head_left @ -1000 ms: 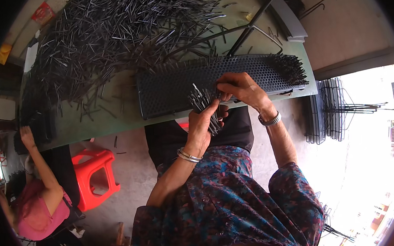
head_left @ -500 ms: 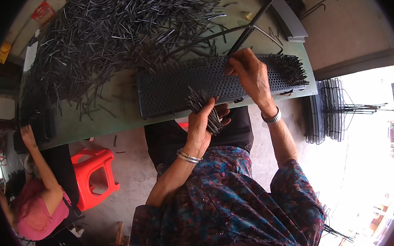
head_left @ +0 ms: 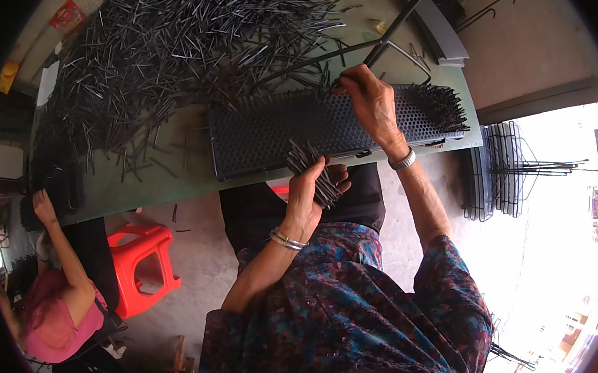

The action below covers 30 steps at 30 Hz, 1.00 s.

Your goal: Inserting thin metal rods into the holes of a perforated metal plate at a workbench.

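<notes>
In my left hand (head_left: pixel 306 193) I grip a bundle of thin black rods (head_left: pixel 303 160), held just in front of a long dark perforated tray (head_left: pixel 268 137). My right hand (head_left: pixel 370 98) reaches over the tray's far edge with its fingertips pinched; what sits between them is too small to make out. Black rods (head_left: pixel 446 103) stand packed upright in the holes at the tray's right end, and more line its far edge. Behind the tray spreads a big heap of loose black rods (head_left: pixel 185 42).
A thin metal stand (head_left: pixel 380 42) crosses the green tabletop (head_left: pixel 133 198) behind my right hand. At the left sits a person in pink (head_left: pixel 65 317), one hand at the table edge, beside a red plastic stool (head_left: pixel 145 266). Black wire racks (head_left: pixel 502 172) stand at the right.
My right hand has moved a little up and left, to the tray's far edge. My left hand stays almost in place with the rods.
</notes>
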Available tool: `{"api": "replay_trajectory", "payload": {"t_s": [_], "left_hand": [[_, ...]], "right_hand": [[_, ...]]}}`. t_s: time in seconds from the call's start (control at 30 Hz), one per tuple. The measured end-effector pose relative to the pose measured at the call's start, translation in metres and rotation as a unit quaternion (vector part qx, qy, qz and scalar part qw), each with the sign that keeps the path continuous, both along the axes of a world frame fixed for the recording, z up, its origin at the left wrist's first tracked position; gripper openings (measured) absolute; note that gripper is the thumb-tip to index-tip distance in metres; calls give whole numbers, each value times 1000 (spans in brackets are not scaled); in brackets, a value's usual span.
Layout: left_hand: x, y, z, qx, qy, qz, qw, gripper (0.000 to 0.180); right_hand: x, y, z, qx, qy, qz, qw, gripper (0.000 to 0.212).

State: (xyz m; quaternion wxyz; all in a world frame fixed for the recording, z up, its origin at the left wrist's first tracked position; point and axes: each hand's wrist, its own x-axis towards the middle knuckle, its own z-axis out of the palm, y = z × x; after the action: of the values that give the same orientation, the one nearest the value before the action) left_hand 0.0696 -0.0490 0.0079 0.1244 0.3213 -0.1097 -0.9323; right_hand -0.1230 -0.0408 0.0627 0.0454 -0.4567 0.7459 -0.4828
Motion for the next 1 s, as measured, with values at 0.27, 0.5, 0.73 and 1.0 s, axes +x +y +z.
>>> {"api": "replay_trajectory", "payload": {"t_s": [0.27, 0.5, 0.73, 1.0], "left_hand": [[4, 2, 8, -65, -67, 27, 995, 25], [5, 1, 6, -165, -97, 31, 981, 29], [7, -7, 8, -159, -62, 7, 985, 29], [-2, -26, 0, -175, -73, 8, 982, 26]], "right_hand": [[-2, 4, -12, 27, 173, 3, 985, 14], [13, 11, -21, -8, 213, -53, 976, 15], [24, 54, -27, 98, 325, 1, 941, 31], [15, 41, -47, 58, 310, -25, 949, 26]]}}
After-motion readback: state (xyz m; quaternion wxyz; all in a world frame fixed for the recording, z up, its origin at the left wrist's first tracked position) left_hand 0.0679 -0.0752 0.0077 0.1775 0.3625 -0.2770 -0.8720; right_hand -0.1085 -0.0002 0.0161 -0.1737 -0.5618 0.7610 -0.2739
